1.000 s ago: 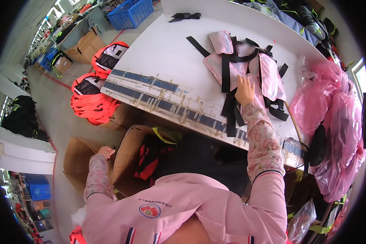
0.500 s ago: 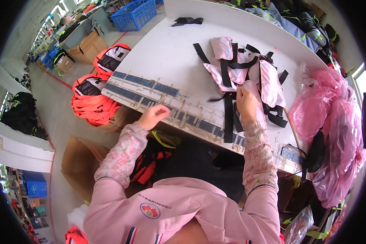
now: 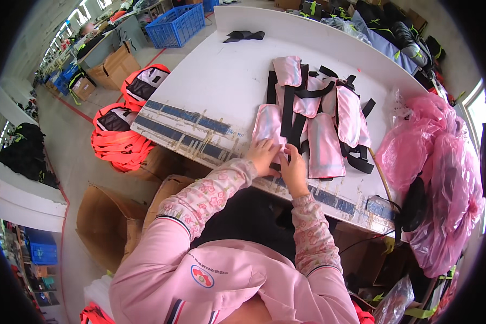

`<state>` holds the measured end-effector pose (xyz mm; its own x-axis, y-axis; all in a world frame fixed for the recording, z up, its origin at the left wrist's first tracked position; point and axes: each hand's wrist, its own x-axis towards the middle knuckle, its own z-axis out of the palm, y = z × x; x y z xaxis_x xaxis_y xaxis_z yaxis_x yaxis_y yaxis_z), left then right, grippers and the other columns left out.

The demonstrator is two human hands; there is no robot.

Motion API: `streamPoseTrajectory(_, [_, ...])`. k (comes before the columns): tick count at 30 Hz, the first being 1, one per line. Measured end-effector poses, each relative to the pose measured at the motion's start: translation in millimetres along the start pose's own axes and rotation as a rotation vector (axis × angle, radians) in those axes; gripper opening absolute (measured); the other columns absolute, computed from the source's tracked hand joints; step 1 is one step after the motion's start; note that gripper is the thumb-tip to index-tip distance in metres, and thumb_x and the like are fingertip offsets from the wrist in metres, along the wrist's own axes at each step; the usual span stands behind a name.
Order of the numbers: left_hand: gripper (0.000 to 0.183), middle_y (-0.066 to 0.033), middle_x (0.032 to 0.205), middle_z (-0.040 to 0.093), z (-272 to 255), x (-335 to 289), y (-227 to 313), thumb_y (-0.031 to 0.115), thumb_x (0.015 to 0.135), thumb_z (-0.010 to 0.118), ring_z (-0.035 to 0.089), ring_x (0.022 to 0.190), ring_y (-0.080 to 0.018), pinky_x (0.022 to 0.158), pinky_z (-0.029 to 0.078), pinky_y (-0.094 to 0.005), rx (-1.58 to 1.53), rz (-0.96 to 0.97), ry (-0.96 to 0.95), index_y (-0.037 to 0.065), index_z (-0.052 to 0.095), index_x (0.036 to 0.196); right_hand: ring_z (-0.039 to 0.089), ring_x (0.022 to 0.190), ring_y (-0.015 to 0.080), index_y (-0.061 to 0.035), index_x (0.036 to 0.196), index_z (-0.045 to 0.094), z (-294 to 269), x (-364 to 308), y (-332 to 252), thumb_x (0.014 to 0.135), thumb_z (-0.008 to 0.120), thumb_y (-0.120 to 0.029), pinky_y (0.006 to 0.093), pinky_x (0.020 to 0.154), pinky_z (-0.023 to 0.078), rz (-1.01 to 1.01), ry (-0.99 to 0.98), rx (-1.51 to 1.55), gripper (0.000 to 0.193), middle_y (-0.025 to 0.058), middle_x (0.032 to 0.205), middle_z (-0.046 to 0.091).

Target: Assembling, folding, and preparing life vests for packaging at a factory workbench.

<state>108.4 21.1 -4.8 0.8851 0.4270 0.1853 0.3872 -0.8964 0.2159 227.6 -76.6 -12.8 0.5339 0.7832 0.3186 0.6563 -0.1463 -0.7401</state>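
Observation:
Both my hands meet at the table's front edge, over the near end of a pale pink padded strap (image 3: 267,122). My left hand (image 3: 262,156) is closed on that end, its fingers lying over the fabric. My right hand (image 3: 294,170) pinches at the same end from the right, thumb and forefinger close together; exactly what lies between them is hidden. Black webbing (image 3: 287,110) runs down beside the strap. Right of my hands, another pink padded strap (image 3: 326,146) lies flat, and a pink panel (image 3: 351,116) with black webbing rests farther right.
The white table (image 3: 216,75) has a raised back edge and worn tape along its front. A black fabric strip (image 3: 244,36) lies at the back left. Pink plastic bags (image 3: 443,173) bulge at the right. Orange bags (image 3: 121,137) pile up at the left, above an open cardboard box (image 3: 105,227).
My left hand has moved right onto the strap, and my right hand has come left and nearer to meet it. The left pink strap now lies straighter, pulled toward the front edge.

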Motion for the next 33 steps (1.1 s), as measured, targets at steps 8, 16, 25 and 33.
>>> streamPoseTrajectory(8, [0.05, -0.0149, 0.121, 0.053, -8, -11, 4, 0.022, 0.074, 0.066, 0.053, 0.11, -0.0316, 0.092, 0.042, -0.0409, -0.101, -0.126, -0.021, 0.012, 0.051, 0.121, 0.06, 0.085, 0.0295, -0.0017, 0.103, 0.057, -15, -17, -13, 0.082, 0.061, -0.007, 0.0366, 0.075, 0.047, -0.015, 0.12, 0.195, 0.022, 0.014, 0.091, 0.064])
streamPoseTrajectory(16, [0.039, -0.0097, 0.112, 0.057, -15, -42, -21, -0.003, 0.08, 0.044, 0.057, 0.097, -0.0186, 0.082, 0.048, -0.028, -1.782, -0.494, 0.854, 0.002, 0.048, 0.118, 0.062, 0.072, 0.0228, -0.0014, 0.117, 0.05, -3, -41, -27, 0.078, 0.069, -0.013, 0.0325, 0.068, 0.051, 0.011, -0.12, 0.309, 0.044, 0.0172, 0.105, 0.058])
streamPoseTrajectory(25, [0.045, -0.0097, 0.113, 0.056, 21, -104, -19, -0.004, 0.078, 0.05, 0.058, 0.097, -0.0194, 0.081, 0.049, -0.0309, -1.169, -0.612, 0.614, 0.006, 0.046, 0.121, 0.062, 0.076, 0.028, 0.0045, 0.119, 0.048, 8, -63, -42, 0.074, 0.07, -0.011, 0.0338, 0.066, 0.049, 0.166, -0.196, 0.621, 0.052, 0.0177, 0.1, 0.058])
streamPoseTrajectory(33, [0.033, -0.0166, 0.107, 0.06, -11, -103, -11, 0.016, 0.079, 0.066, 0.056, 0.105, -0.0304, 0.09, 0.043, -0.034, -0.751, -0.57, 0.333, 0.001, 0.055, 0.107, 0.056, 0.097, 0.0347, 0.0032, 0.118, 0.048, 2, -61, -43, 0.071, 0.066, -0.005, 0.0375, 0.081, 0.047, -0.078, -0.247, 0.196, 0.051, 0.0209, 0.107, 0.053])
